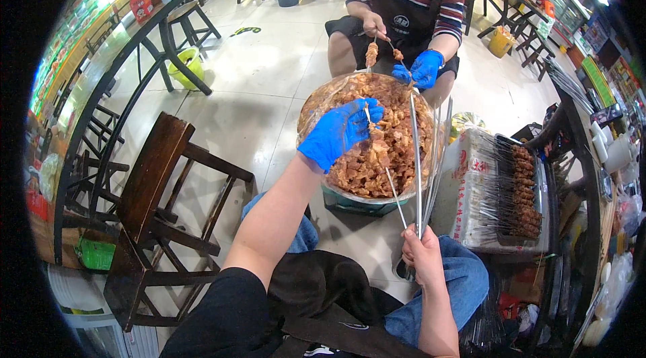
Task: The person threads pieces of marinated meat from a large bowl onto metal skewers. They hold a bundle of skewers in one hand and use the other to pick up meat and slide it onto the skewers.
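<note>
A wide tub of raw marinated meat pieces (371, 158), lined with clear plastic, stands on the floor in front of my knees. Over its middle, my left hand (340, 128) in a blue glove pinches a strip of meat (372, 123) between the fingers. My bare right hand (422, 252) grips a bundle of metal skewers (418, 171) at the tub's near right side. One thin skewer (395, 196) leans apart from the bundle, its tip toward the meat. No meat shows on the skewers I hold.
Opposite me, a seated co-worker (404, 15) threads meat onto a skewer with one gloved hand (426, 69). At right, loaded skewers (522, 191) lie in a tray on a white foam box (467, 191). Dark wooden stools (151, 181) stand left; a cluttered table (595, 156) edges the right.
</note>
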Motion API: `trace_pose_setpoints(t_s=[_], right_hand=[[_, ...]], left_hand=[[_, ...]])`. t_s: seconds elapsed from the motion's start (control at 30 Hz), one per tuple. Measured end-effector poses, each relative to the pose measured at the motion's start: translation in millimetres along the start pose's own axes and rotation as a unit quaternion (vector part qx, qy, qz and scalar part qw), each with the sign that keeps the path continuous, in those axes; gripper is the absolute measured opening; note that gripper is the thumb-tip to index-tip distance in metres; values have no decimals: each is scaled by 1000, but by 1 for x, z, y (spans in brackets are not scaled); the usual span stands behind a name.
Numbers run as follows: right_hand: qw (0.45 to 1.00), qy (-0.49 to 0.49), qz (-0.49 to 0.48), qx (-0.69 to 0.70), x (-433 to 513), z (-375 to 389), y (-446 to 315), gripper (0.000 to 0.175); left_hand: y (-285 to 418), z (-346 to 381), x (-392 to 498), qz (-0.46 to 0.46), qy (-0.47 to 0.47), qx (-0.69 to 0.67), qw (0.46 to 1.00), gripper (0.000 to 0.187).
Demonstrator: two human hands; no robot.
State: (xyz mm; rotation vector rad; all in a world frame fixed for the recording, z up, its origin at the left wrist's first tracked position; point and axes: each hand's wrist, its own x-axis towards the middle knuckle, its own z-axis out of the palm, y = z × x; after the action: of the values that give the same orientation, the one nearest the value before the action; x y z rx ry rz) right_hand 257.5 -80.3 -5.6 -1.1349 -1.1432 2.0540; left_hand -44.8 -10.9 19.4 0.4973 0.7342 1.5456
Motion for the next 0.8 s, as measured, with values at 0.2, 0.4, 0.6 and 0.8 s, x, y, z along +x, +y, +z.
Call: trace_pose_setpoints(t_s=[0.2,0.4,0.6,0.8], right_hand=[[1000,8,-16,-8,2,2,7,7],[999,7,-28,-16,2,3,10,7],[1000,-8,-1,26,0,11,6,6],[997,-8,-19,71,7,19,4,6]], left_hand=[[-13,-16,8,2,-35,-30,999,31],[-15,-10,7,-8,-24,-17,1000,29],[-26,-8,12,23,4,-30,999,33],[-36,6,10,-25,17,-67,997,34]])
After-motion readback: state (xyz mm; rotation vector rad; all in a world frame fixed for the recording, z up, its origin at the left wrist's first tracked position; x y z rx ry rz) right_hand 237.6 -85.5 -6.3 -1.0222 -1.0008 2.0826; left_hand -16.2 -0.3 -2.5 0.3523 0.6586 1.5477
